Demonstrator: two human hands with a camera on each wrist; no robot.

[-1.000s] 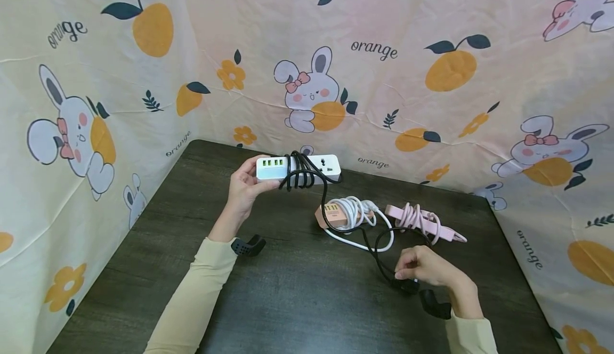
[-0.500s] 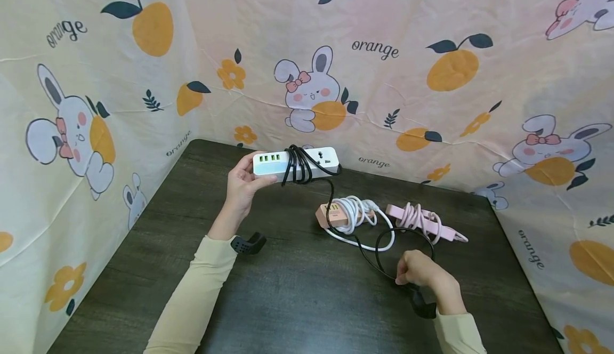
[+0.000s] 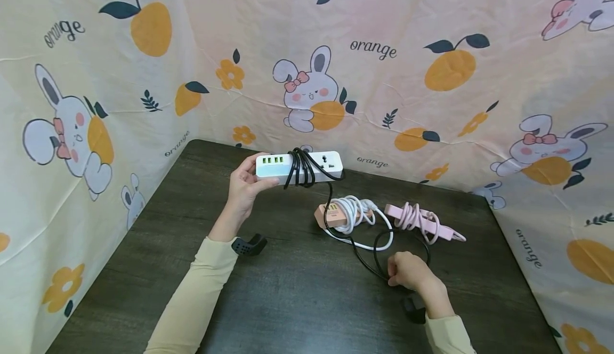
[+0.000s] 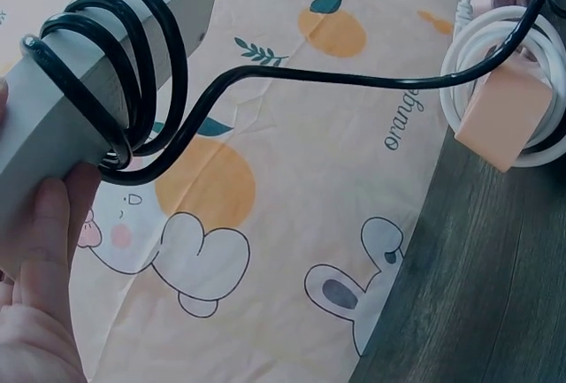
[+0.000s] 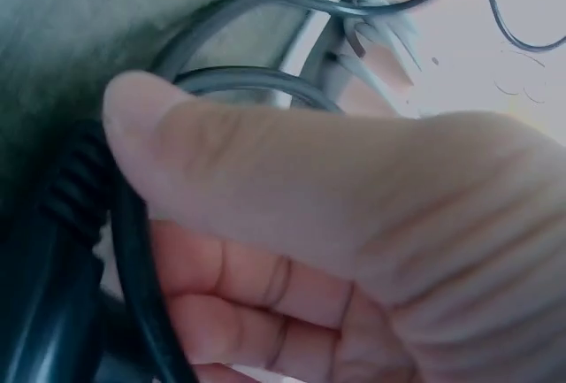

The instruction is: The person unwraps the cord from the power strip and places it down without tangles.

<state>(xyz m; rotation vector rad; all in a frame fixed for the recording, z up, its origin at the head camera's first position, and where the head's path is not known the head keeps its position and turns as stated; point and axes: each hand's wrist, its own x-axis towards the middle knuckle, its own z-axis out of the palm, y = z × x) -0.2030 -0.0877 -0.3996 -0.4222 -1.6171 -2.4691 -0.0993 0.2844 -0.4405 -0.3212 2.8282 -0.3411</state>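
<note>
My left hand (image 3: 243,187) grips the left end of a white power strip (image 3: 274,169), thumb in front, holding it up near the back of the table. Several turns of its black cord (image 4: 106,47) wrap the strip's middle. The loose cord runs down across the other strips to my right hand (image 3: 411,273), low over the table on the right. In the right wrist view, the cord (image 5: 133,268) passes between my thumb and curled fingers. A black plug (image 5: 49,286) with a ribbed neck hangs beside them.
On the dark table (image 3: 288,279) lies an orange-pink power strip (image 3: 330,216) wound with white cord (image 3: 356,212). To its right is a pink power strip (image 3: 446,232) with its pink cord wrapped round it. A printed cloth (image 3: 216,39) stands behind the table.
My right hand has moved a little left, and the cord near it has shifted into a wider loop. The white strip wobbled slightly in my left hand; the turns on it look looser.
</note>
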